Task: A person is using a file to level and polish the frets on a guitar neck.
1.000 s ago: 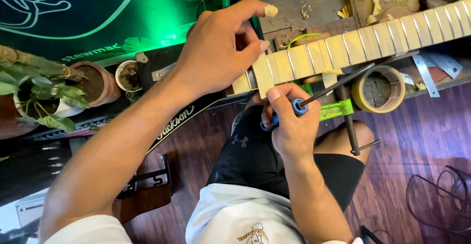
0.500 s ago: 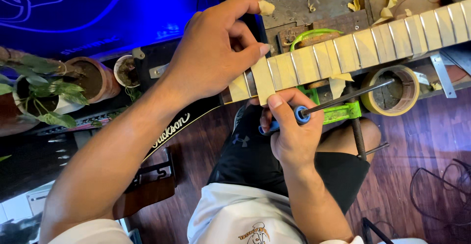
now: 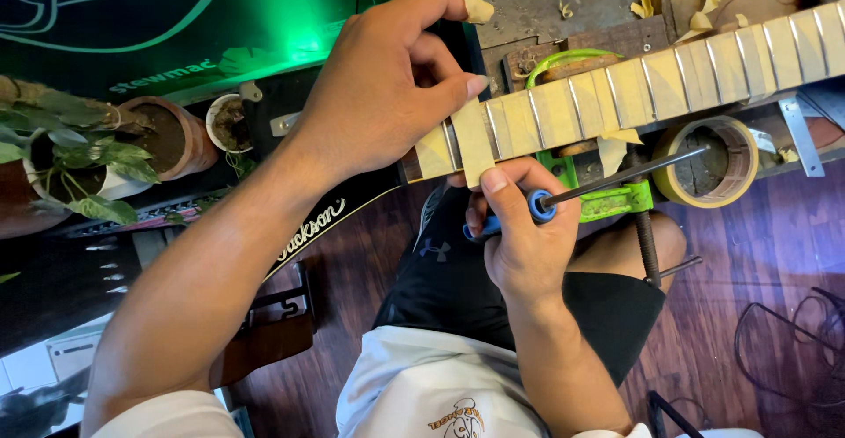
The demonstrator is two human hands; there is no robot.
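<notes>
view from above of a person seated at a cluttered workbench. a guitar neck (image 3: 651, 86) runs across the upper right, its fretboard covered in strips of pale masking tape between the frets. the left hand (image 3: 378, 95) rests on the near end of the neck, thumb and fingers pinched together on a strip of tape (image 3: 471, 143) that hangs over the edge. just below, the right hand (image 3: 519, 235) is closed tight around the blue handle of a screwdriver (image 3: 607, 183), whose thin dark shaft points right, under the neck. a green clamp (image 3: 607, 198) grips the neck from below. a roll of masking tape (image 3: 709, 161) sits beside it. potted plants (image 3: 97, 152) stand at left.
</notes>
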